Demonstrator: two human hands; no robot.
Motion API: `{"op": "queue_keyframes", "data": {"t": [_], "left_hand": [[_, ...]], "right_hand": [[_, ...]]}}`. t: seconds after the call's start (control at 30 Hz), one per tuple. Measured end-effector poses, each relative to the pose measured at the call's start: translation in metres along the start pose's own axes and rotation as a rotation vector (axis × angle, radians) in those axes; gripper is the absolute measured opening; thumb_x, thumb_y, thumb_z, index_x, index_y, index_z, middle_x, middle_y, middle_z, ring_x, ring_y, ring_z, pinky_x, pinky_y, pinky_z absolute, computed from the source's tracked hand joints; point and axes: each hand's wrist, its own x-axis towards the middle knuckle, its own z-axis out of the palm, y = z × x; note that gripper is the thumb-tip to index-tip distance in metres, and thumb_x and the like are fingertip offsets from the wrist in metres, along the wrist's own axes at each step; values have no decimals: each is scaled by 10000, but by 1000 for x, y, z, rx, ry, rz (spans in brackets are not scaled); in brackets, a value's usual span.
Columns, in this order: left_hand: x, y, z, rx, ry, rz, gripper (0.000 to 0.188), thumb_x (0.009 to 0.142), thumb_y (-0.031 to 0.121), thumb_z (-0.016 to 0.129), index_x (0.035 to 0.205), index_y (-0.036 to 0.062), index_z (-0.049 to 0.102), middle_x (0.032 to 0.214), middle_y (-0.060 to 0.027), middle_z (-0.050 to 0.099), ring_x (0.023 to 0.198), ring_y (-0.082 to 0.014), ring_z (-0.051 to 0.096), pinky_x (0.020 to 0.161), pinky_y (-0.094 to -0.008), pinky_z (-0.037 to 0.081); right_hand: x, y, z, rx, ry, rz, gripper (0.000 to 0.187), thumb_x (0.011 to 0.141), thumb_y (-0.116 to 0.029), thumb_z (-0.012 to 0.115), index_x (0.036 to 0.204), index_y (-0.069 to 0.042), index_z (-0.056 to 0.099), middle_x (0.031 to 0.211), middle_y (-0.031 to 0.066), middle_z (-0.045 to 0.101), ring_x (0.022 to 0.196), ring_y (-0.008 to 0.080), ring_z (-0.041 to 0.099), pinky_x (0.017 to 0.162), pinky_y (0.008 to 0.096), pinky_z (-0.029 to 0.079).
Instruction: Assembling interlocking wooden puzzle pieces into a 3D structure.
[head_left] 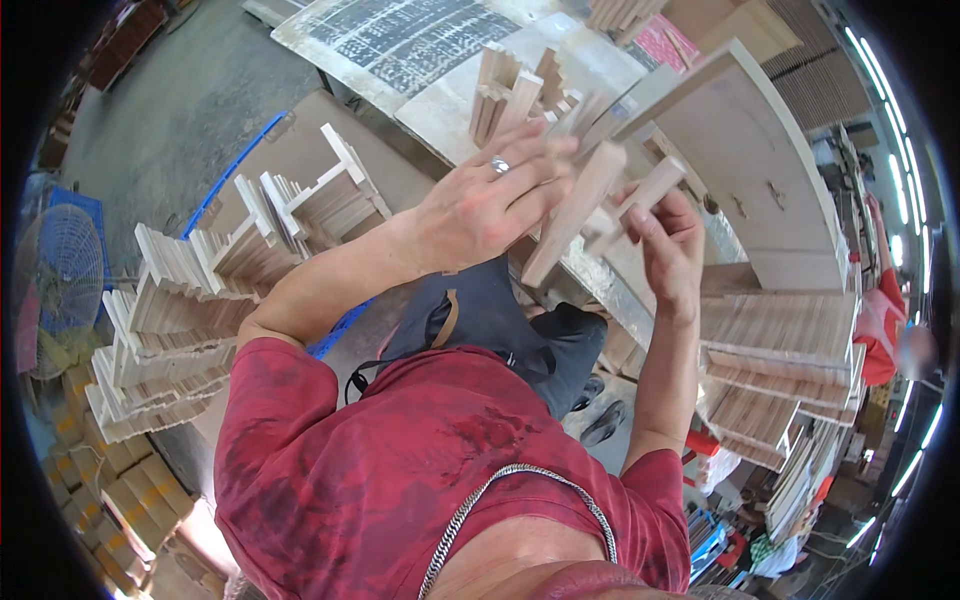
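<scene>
My left hand (pixel 490 205), wearing a ring, reaches in from the left with its fingers stretched out and slightly blurred. Its fingertips lie against or just beside a pale wooden strip (pixel 578 212), tilted in front of me; whether they touch it I cannot tell. Close by on the right, my right hand (pixel 668 245) pinches a shorter wooden piece (pixel 648 192) between thumb and fingers. Small pale wood parts show between the two pieces, but blur hides whether they are joined. Beyond my hands, a bundle of wooden strips (pixel 500 95) stands on the worktable (pixel 440 110).
Stacked wooden pieces (pixel 230 260) fill the left side, beside a fan (pixel 68 275) and cartons (pixel 145 500). At the right, a tall wooden panel (pixel 745 150) stands above more stacked wood (pixel 780 330). A person in red (pixel 882 325) is at the far right.
</scene>
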Motion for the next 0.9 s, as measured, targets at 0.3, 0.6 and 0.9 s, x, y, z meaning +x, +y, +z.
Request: {"op": "queue_keyframes", "data": {"t": [0.3, 0.6, 0.9], "left_hand": [[-71, -83, 76, 62, 208, -759, 725, 732, 271, 876, 1276, -46, 516, 1256, -223, 591, 1158, -365, 604, 962, -445, 515], [-74, -130, 104, -248, -55, -1098, 728, 645, 349, 895, 1154, -45, 555, 1114, -228, 628, 1044, -374, 639, 898, -441, 522], [-88, -141, 102, -296, -89, -1023, 872, 626, 335, 930, 1293, -39, 510, 1215, -238, 599, 1167, -371, 595, 1007, -432, 489]], "right_hand": [[131, -45, 20, -400, 74, -403, 227, 1005, -113, 619, 1174, 38, 644, 1077, 68, 707, 850, 112, 603, 786, 275, 499], [202, 18, 7, -424, -115, -252, 203, 1004, -101, 597, 1177, -2, 633, 1038, 37, 685, 928, 127, 617, 814, 301, 514], [192, 85, 10, -496, 1, -51, 294, 1022, -218, 608, 1172, 32, 643, 1035, 90, 689, 901, 150, 640, 860, 318, 529]]}}
